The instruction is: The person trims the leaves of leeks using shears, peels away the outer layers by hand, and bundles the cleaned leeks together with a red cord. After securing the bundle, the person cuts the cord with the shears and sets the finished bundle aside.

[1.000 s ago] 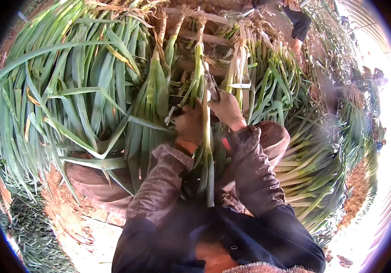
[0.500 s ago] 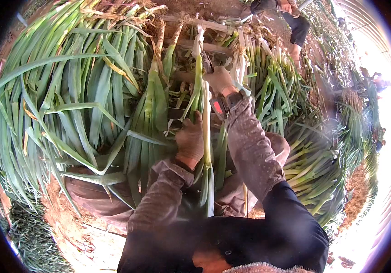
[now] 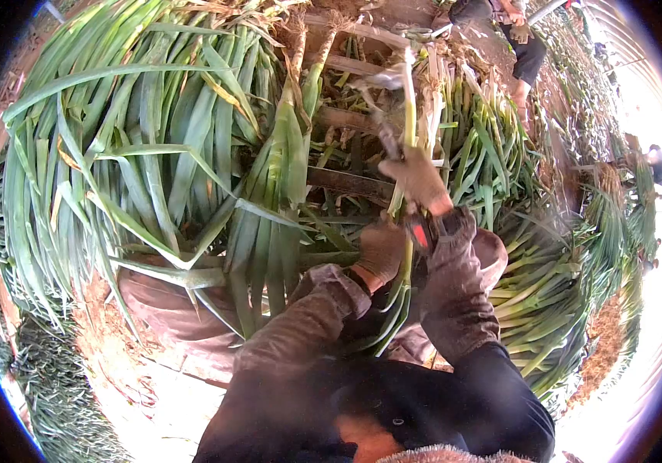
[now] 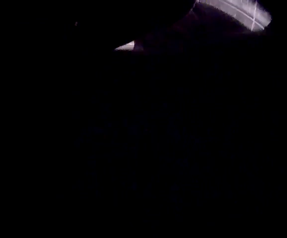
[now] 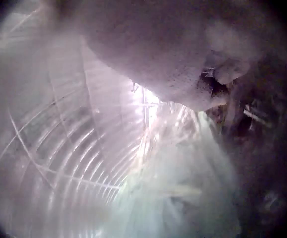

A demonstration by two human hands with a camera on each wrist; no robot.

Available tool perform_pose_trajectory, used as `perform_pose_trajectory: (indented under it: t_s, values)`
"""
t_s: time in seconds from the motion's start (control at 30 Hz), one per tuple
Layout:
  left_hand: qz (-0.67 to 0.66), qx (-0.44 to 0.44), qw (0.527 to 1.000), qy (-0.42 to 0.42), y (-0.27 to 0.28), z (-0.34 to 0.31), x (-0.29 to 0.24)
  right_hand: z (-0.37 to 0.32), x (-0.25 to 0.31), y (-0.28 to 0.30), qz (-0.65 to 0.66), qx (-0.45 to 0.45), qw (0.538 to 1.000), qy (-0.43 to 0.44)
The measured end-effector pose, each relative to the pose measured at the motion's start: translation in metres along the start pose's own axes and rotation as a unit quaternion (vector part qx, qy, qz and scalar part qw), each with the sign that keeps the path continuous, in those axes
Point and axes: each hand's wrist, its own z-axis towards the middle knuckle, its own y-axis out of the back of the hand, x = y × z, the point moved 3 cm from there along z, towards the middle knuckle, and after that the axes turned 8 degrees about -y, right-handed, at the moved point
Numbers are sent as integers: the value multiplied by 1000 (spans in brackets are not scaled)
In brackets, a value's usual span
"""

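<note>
In the head view a long green onion (image 3: pixel 410 96) stands upright before me, its pale tip rootless and its leaves hanging toward my lap. My gloved left hand (image 3: pixel 381 251) grips it low on the stalk. Above that, my gloved right hand (image 3: pixel 417 179) overlaps the stalk and holds a dark slim tool (image 3: pixel 389 143) slanting up and left; blur hides its kind. A whitish blurred scrap (image 3: pixel 389 79) shows beside the onion's tip. The right wrist view has the blurred right glove (image 5: pixel 158 54) over pale green stalks (image 5: pixel 183 168). Nearly everything is black in the left wrist view.
A big heap of untrimmed green onions (image 3: pixel 153 147) lies at left, over my knee. More onions (image 3: pixel 493 123) lean on wooden slats (image 3: pixel 350 181) to the right, with a pile (image 3: pixel 539 301) beside my right knee. Another person's leg (image 3: pixel 527 65) shows at the far right.
The onion's roots, present a second ago, are gone from its tip. Both hands and the onion have shifted right; the tool has come down and tilted left, and the left hand has closed round the stalk.
</note>
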Motion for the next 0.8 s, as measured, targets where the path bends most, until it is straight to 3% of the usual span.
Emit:
perform_pose_trajectory:
  t_s: [0.03,0.1,0.13,0.17,0.2,0.23,0.3,0.33,0.37,0.4,0.5,0.57,0.6,0.7,0.73,0.8]
  values:
    - [28,8,999,-15,-3,-2,-2,-29,56,15,17,67,989,-130]
    - [133,152,972,-117,47,-3,2,-36,46,7,-78,33,996,-29]
    - [167,233,944,-162,76,-1,7,-41,46,3,-81,32,996,-17]
    - [163,193,959,-130,110,5,24,-45,47,-1,-84,32,996,-6]
    - [144,93,985,16,166,14,13,-51,55,-12,-43,51,997,-36]
    - [157,27,986,39,197,25,22,-60,64,-24,-1,70,995,-67]
    - [319,-96,942,36,225,51,55,-79,65,-63,183,94,977,-51]
    - [350,-55,933,68,221,67,89,-87,92,-48,113,120,985,-41]
    - [378,-11,920,100,215,81,120,-91,102,-43,133,121,982,-62]
    - [276,72,949,139,217,90,129,-95,108,-41,153,122,977,-85]
    - [220,93,956,170,218,95,129,-103,96,-38,172,110,970,-130]
    - [261,-33,960,93,198,84,123,-114,93,-30,124,99,974,-162]
    - [197,-9,975,104,192,78,115,-125,96,-27,164,78,973,-145]
    - [5,31,996,85,150,44,104,-151,100,-15,76,45,988,-127]
    - [50,38,992,112,139,31,88,-159,97,-15,86,54,984,-143]
    - [8,23,995,98,113,11,89,-182,94,-21,94,30,989,-109]
